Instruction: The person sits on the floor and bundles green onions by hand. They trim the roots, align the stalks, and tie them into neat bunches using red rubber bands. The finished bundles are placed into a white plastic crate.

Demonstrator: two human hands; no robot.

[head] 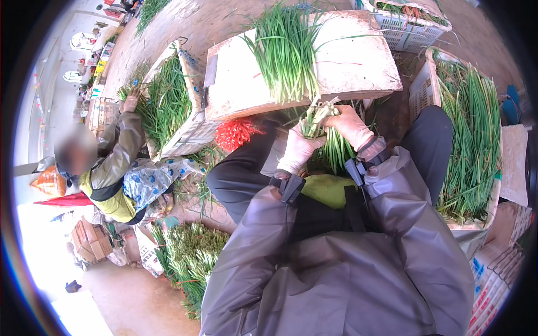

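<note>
Both of my hands are in thin, pale gloves and close together at the near edge of a white board [357,63]. My left hand [299,147] and my right hand [349,126] grip the pale stem ends of a bunch of green chives [336,145], whose leaves hang down between my knees. Beyond them a larger pile of chives [288,59] lies across the board, pale ends towards me. A knife [209,77] with a wide blade lies at the board's left edge. Red ties [235,133] hang in a cluster below that edge.
Crates of chives stand at the left [185,130], the right [468,143] and the back right [407,31]. At the left crate a co-worker [122,143] reaches in with both arms. Stacked chive bundles [193,252] stand on the floor at lower left, near a cardboard box [90,241].
</note>
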